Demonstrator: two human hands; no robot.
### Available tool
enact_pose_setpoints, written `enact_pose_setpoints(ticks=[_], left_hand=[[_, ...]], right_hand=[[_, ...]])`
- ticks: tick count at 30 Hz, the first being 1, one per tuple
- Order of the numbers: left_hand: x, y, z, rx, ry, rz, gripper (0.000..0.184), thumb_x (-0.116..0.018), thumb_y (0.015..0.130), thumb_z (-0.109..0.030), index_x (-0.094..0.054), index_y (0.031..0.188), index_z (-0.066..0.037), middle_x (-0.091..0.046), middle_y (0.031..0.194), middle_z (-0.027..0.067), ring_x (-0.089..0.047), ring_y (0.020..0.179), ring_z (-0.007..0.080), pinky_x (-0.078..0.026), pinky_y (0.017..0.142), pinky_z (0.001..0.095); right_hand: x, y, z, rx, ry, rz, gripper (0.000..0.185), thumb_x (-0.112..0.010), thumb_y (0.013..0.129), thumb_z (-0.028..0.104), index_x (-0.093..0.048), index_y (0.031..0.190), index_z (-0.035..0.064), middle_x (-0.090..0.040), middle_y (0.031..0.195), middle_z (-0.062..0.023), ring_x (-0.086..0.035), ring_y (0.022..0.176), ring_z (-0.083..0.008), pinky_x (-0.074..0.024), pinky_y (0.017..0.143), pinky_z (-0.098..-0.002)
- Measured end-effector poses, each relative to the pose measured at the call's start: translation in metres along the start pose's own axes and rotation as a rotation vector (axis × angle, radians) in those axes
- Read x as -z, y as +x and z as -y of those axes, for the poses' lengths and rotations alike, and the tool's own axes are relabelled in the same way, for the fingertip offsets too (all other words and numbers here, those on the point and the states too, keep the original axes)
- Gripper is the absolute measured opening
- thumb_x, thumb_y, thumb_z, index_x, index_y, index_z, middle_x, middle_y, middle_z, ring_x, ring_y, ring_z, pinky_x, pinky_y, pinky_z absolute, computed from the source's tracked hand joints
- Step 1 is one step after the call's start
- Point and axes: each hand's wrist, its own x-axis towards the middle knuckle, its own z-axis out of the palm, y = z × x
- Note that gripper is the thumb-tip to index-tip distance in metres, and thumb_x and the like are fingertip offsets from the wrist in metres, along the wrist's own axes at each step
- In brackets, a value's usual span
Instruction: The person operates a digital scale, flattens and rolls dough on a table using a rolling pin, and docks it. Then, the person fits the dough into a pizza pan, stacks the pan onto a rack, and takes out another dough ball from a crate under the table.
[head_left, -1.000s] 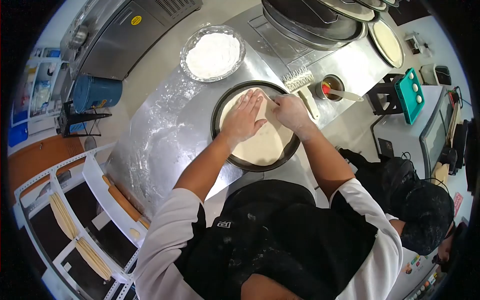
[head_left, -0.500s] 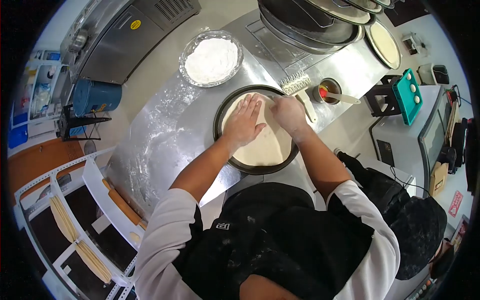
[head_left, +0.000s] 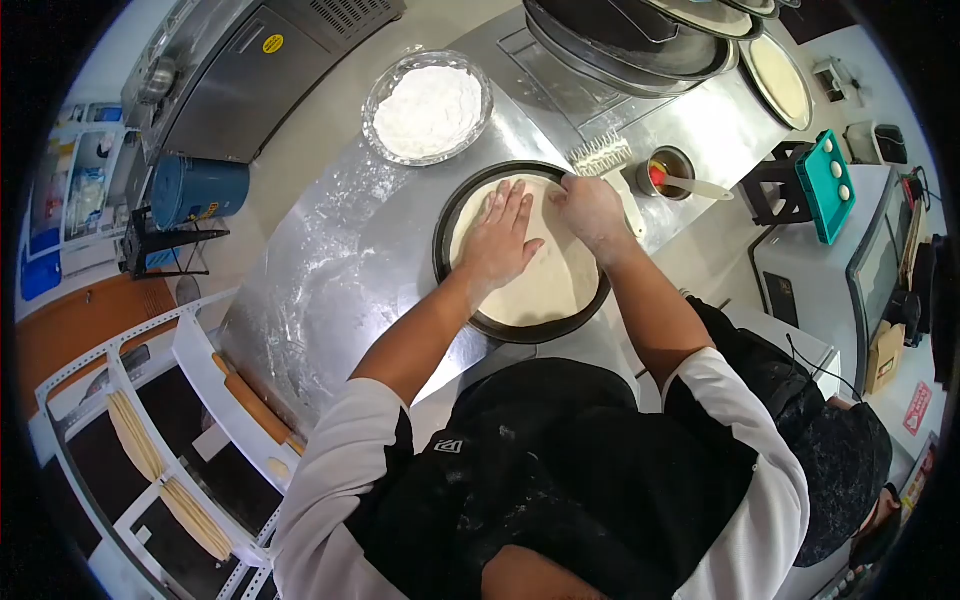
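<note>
A round sheet of pizza dough (head_left: 545,285) lies in a dark round pan (head_left: 535,332) on the steel table. My left hand (head_left: 500,238) rests flat on the dough's left part, fingers spread toward the far rim. At the upper right edge, my right hand (head_left: 595,215) is closed, its fingers curled over the rim and the dough's border. Whether it pinches dough or grips the rim is hidden. Just beyond it lies a spiked dough docker (head_left: 602,157), its white handle partly behind my wrist.
A bowl of flour (head_left: 428,110) stands beyond the pan. Right of the docker is a metal cup (head_left: 668,165) with a brush in it. Large stacked pans (head_left: 640,60) and another dough-filled pan (head_left: 778,80) occupy the far end. A person in black (head_left: 830,470) is at my right.
The view has shifted slightly. My right hand has moved a little outward, from the dough's edge onto the rim. My left hand stays flat on the dough.
</note>
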Motion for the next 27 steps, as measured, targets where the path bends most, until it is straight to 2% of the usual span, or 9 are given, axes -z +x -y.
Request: enact_pose_setpoints(ticks=[4,5,10,14,15,19,25,27], left_hand=[[0.011,0.016,-0.003,-0.184,-0.038,0.055,0.078,-0.051,0.103,-0.048,-0.039,0.154,0.009,-0.028,0.169,0.0238,-0.025,0.157,0.0397,-0.021,0.129,0.0467],[0.008,0.017,-0.004,-0.195,-0.047,0.051,0.078,-0.051,0.103,-0.048,-0.039,0.154,0.009,-0.028,0.169,0.0238,-0.025,0.157,0.0397,-0.021,0.129,0.0467],[0.002,0.008,0.004,-0.184,-0.085,-0.015,0.076,-0.049,0.103,-0.047,-0.042,0.152,0.01,-0.032,0.167,0.0251,-0.028,0.156,0.0403,-0.021,0.129,0.0489],[-0.004,-0.006,-0.016,0.051,-0.064,-0.019,0.078,-0.053,0.102,-0.046,-0.04,0.153,0.011,-0.029,0.168,0.0265,-0.026,0.156,0.0435,-0.021,0.128,0.0502],[-0.005,-0.006,-0.016,0.051,-0.061,-0.016,0.078,-0.053,0.102,-0.046,-0.04,0.153,0.011,-0.029,0.168,0.0265,-0.026,0.156,0.0435,-0.021,0.128,0.0502],[-0.013,0.0,-0.024,0.169,-0.089,-0.081,0.078,-0.054,0.102,-0.044,-0.038,0.154,0.011,-0.028,0.168,0.0265,-0.025,0.157,0.0436,-0.02,0.128,0.0508],[-0.021,0.007,-0.022,0.217,-0.006,-0.108,0.078,-0.054,0.102,-0.044,-0.038,0.154,0.011,-0.028,0.168,0.0281,-0.024,0.157,0.0444,-0.02,0.128,0.0509],[-0.017,0.021,-0.008,0.021,-0.043,-0.071,0.077,-0.055,0.101,-0.043,-0.039,0.153,0.011,-0.028,0.167,0.0291,-0.025,0.156,0.045,-0.02,0.128,0.051]], right_hand=[[0.019,0.002,0.0,-0.101,-0.063,0.262,0.029,-0.061,0.091,0.032,-0.071,0.09,0.0039,-0.072,0.081,-0.0205,-0.067,0.076,-0.0434,-0.0531,0.07,-0.0506],[0.019,-0.002,-0.004,-0.114,-0.069,0.26,0.029,-0.061,0.091,0.032,-0.071,0.09,0.0039,-0.072,0.081,-0.0205,-0.067,0.076,-0.0434,-0.0531,0.07,-0.0506],[0.003,-0.004,-0.008,0.001,0.026,0.034,0.028,-0.061,0.09,0.03,-0.071,0.087,0.0049,-0.073,0.08,-0.0176,-0.07,0.077,-0.0419,-0.0546,0.069,-0.0506],[-0.003,0.008,0.003,-0.039,0.018,-0.044,0.029,-0.063,0.09,0.032,-0.07,0.091,0.0042,-0.071,0.079,-0.0202,-0.067,0.077,-0.0442,-0.0533,0.069,-0.0501],[-0.004,0.01,0.003,-0.039,0.023,-0.044,0.029,-0.063,0.09,0.032,-0.07,0.091,0.0042,-0.071,0.079,-0.0202,-0.067,0.077,-0.0442,-0.0533,0.069,-0.0501],[0.002,0.012,-0.011,0.199,-0.057,0.177,0.028,-0.061,0.089,0.031,-0.071,0.09,0.005,-0.072,0.079,-0.0184,-0.069,0.073,-0.0433,-0.0544,0.068,-0.0502],[0.003,0.008,0.001,0.004,0.081,-0.038,0.026,-0.061,0.089,0.029,-0.07,0.09,0.0048,-0.072,0.078,-0.0186,-0.069,0.073,-0.0435,-0.0545,0.067,-0.0503],[0.003,0.008,0.002,-0.05,0.018,-0.071,0.026,-0.062,0.089,0.029,-0.07,0.091,0.0046,-0.072,0.079,-0.0191,-0.068,0.074,-0.0434,-0.0538,0.068,-0.05]])
